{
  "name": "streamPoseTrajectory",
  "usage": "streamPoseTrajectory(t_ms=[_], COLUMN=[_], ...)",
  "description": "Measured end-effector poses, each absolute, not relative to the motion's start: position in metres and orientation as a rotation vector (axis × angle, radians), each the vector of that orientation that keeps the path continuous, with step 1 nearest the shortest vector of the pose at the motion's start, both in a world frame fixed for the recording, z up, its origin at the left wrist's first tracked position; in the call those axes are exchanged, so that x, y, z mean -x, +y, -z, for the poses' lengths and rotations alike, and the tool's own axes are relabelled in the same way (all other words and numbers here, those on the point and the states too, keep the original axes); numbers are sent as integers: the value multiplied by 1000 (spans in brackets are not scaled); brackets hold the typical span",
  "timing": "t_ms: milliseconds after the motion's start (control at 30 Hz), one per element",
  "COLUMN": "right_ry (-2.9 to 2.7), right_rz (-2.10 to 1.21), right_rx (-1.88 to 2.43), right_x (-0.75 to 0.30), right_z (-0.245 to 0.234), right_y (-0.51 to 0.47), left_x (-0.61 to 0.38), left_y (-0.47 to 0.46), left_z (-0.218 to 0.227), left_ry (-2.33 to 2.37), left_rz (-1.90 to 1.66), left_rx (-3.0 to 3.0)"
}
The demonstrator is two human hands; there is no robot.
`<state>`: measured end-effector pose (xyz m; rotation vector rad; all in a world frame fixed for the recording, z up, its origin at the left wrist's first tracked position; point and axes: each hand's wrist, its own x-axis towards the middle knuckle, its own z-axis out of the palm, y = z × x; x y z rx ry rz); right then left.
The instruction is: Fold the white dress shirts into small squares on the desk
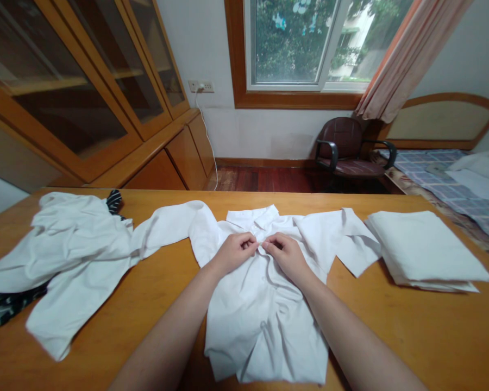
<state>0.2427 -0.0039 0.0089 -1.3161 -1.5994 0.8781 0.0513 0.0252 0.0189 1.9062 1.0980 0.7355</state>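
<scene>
White collared cloth shirt [264,296] on the yellow-brown wooden table [146,331], directly beneath both hands. Left hand [237,252] and right hand [286,252] meet at the front placket, just below the collar; fingers of each pinched narrow on the cloth, nearly tip to tip. Their grip hides whatever sits between the tips.

Left: rumpled heap of white cloth [81,239], touching the shirt's outstretched sleeve; black patterned cloth [18,301] shows beneath the heap. Right: flat folded white cloth [426,247], close against the bent sleeve's end.

Collar points to the far table edge, hem toward the person; long axis runs away from the body, sleeves spread sideways.
</scene>
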Motion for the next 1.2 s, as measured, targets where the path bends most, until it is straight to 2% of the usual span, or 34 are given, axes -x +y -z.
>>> streamPoseTrajectory(t_ms=[1200], right_ry=[-1635], right_rz=[-812], right_rx=[1312], right_x=[-240], right_z=[-14], right_y=[-6], left_x=[-52], left_y=[25], left_z=[-24], left_ry=[1102], left_rz=[-756], left_rx=[-1849])
